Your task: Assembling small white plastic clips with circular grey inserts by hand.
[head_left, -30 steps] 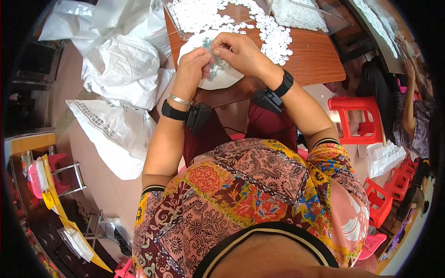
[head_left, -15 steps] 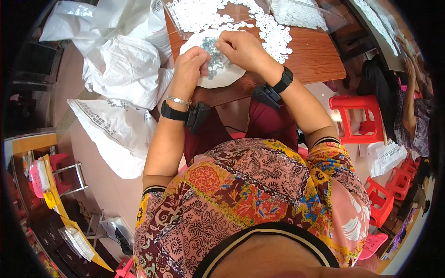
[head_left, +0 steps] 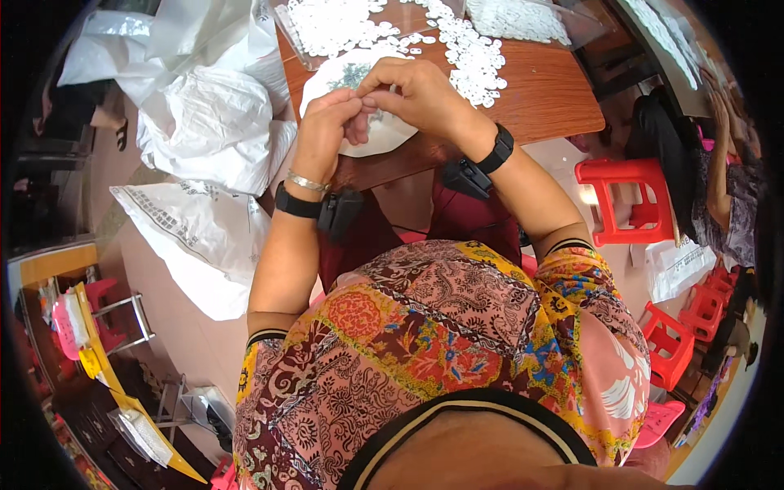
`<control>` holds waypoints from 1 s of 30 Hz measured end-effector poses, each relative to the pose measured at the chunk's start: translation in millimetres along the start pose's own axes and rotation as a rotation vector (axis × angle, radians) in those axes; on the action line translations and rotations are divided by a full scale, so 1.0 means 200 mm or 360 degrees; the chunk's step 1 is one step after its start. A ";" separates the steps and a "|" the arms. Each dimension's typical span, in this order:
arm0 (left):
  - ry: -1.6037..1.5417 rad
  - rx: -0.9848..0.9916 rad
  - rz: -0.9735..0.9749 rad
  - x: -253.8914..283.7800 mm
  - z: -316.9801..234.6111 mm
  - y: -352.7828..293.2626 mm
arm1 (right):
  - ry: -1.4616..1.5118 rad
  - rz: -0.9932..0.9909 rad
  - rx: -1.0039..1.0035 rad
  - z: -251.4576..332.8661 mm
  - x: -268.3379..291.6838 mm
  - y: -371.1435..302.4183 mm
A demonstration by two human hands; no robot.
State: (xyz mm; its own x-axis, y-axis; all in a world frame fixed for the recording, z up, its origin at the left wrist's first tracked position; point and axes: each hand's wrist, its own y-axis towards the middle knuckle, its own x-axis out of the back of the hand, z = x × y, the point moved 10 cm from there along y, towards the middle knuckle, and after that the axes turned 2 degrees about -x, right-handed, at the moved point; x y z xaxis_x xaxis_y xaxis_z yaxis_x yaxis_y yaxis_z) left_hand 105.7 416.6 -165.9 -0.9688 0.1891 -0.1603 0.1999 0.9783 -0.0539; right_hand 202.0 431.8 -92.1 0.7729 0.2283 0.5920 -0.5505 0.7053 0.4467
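Observation:
My left hand (head_left: pixel 328 122) and my right hand (head_left: pixel 418 94) meet fingertip to fingertip over a pale round mat or dish (head_left: pixel 390 139) at the table's near edge. Both are closed in a pinch. Whatever sits between the fingers is too small to make out. On the pale round surface lies a heap of small grey-green pieces (head_left: pixel 349 75), partly covered by my hands. Just beyond and to the right, many small flat white pieces (head_left: pixel 475 67) are spread over the brown wooden table (head_left: pixel 547 86).
Clear-walled trays of white pieces (head_left: pixel 518 20) stand at the table's far side. Large white sacks (head_left: pixel 214 118) crowd the floor at left. A red plastic stool (head_left: pixel 625 200) stands at right, near another person's arm (head_left: pixel 719 155). Someone's foot (head_left: pixel 122 135) shows at far left.
My hands have come together; before, they were apart over the grey-green heap. The right hand moved left toward the left one. A foot has appeared at the far left.

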 end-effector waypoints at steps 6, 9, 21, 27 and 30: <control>-0.0010 0.0042 -0.0029 0.00 0.01 -0.02 | -0.0294 -0.0064 0.0196 0.08 -0.01 -0.03; 0.0054 0.0031 -0.0061 0.00 0.02 -0.02 | -0.0441 -0.0100 0.0245 0.11 -0.01 -0.04; 0.0606 -0.0256 -0.0346 0.17 -0.06 -0.04 | 0.0860 -0.0503 0.0076 0.66 0.62 -0.01; 0.1198 -0.0140 -0.0263 0.13 -0.15 -0.01 | 0.0729 -0.0487 0.0136 0.42 1.37 -0.54; 0.1348 -0.0235 -0.0159 0.08 -0.04 0.07 | 0.0497 -0.0520 0.0239 0.64 0.94 -0.01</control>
State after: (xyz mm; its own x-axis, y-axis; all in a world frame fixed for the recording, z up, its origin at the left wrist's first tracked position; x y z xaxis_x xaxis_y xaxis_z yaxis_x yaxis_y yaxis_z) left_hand 92.5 434.8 -161.5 -0.7754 0.0433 0.6300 0.1440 0.9835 0.1096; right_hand 308.1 387.5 105.4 0.9583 0.2180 0.1847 -0.2847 0.6743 0.6814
